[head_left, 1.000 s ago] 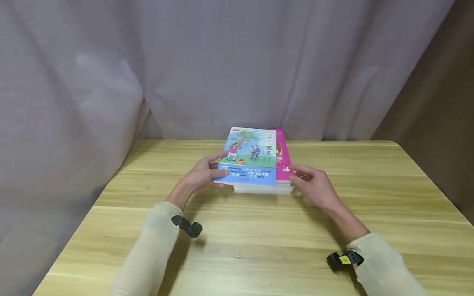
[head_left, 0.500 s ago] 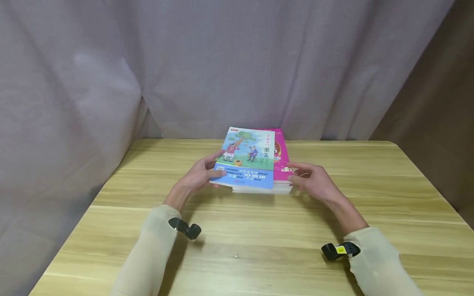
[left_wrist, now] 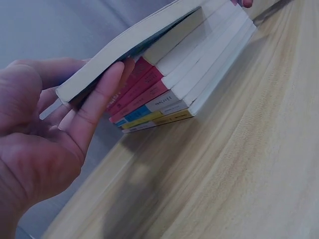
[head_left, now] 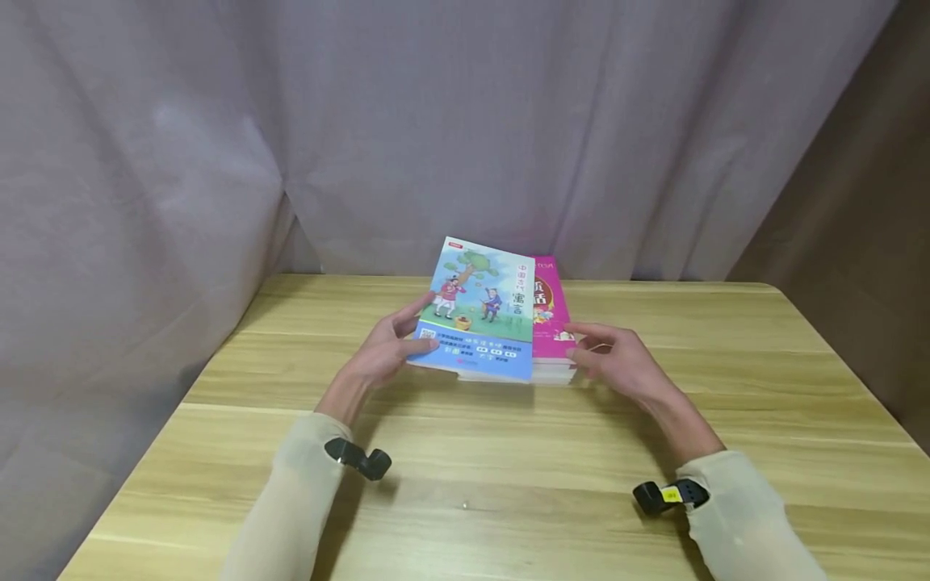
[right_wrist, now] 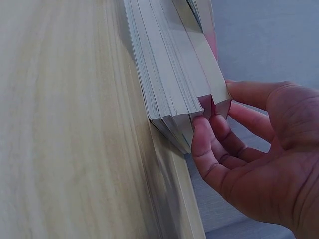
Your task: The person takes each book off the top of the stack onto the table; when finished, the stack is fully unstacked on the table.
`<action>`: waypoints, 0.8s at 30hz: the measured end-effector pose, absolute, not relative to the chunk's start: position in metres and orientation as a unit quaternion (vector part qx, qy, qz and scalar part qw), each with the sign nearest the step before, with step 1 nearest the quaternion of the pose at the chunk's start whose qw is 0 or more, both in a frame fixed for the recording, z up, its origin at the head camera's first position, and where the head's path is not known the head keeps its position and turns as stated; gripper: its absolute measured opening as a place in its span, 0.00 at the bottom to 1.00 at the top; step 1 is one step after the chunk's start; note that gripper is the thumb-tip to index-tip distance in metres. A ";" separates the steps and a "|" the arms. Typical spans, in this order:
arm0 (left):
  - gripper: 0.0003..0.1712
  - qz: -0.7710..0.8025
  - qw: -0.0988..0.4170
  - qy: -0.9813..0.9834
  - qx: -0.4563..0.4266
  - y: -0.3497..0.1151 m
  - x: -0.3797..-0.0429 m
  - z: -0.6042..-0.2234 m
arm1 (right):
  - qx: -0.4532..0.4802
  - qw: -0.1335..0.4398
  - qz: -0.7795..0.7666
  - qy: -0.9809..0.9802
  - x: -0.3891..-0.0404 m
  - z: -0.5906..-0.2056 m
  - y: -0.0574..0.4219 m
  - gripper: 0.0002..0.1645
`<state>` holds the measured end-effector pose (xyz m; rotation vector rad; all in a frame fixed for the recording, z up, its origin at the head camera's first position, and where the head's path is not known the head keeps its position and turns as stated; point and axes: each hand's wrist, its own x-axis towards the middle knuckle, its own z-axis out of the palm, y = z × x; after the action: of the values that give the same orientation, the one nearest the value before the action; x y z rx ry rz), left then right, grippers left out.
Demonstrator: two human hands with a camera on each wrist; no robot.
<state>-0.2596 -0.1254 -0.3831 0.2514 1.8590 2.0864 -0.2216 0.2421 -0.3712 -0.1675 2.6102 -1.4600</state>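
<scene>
A picture-covered children's book (head_left: pixel 483 303), with a tree and two figures above a blue band, is tilted over the left part of a pink book (head_left: pixel 552 311). My left hand (head_left: pixel 385 347) pinches its left edge, thumb on the cover and fingers beneath, as the left wrist view shows. The pink book tops a stack of books (left_wrist: pixel 164 99) with red, blue and yellow spines. Around the stack's near right corner curl the fingers of my right hand (head_left: pixel 617 363); in the right wrist view they grip the edge of the pink book, some fingertips against the page edges below.
The stack stands on a wooden table (head_left: pixel 465 452), near its back edge. Behind the table hangs a grey curtain (head_left: pixel 450 129). Each sleeved wrist wears a black strap with a small camera (head_left: pixel 374 464).
My left hand has drawn the picture-covered book leftward and tilted it up, uncovering more of the pink book. My right hand stays at the stack's right corner.
</scene>
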 end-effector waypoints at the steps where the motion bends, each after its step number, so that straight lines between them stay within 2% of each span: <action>1: 0.51 0.736 0.165 0.651 0.090 -0.127 -0.258 -0.382 | -0.055 0.075 -0.486 0.869 -0.222 -0.371 0.242 0.35; 24: 0.49 0.751 0.100 0.648 0.081 -0.176 -0.250 -0.357 | -0.087 0.054 -0.486 0.868 -0.222 -0.373 0.265 0.35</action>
<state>-0.2504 -0.1763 -0.3572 0.2403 1.9145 2.2187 -0.2221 0.2650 -0.3731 -0.2642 2.6372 -1.4766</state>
